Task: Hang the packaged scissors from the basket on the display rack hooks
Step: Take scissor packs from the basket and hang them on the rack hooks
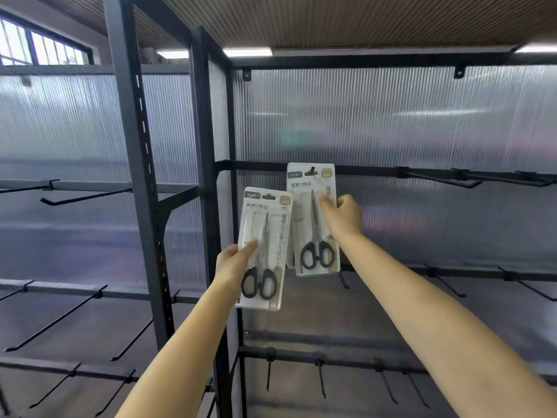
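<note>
Two scissor packs up at the rack
R hand pinches the hooked pack by its right edge; L hand grips the 2nd pack, just left, lower, off any hook.

The scene is evenly and fairly brightly lit. Ceiling light strips along the top of the frame glow white, and a window at upper left is blown out. The ribbed translucent panels behind the rack carry soft, smeared glare bands (faintly tinted). Shadows are weak. Wide-angle distortion bends the rack posts and bars towards the edges, where detail softens.
</note>
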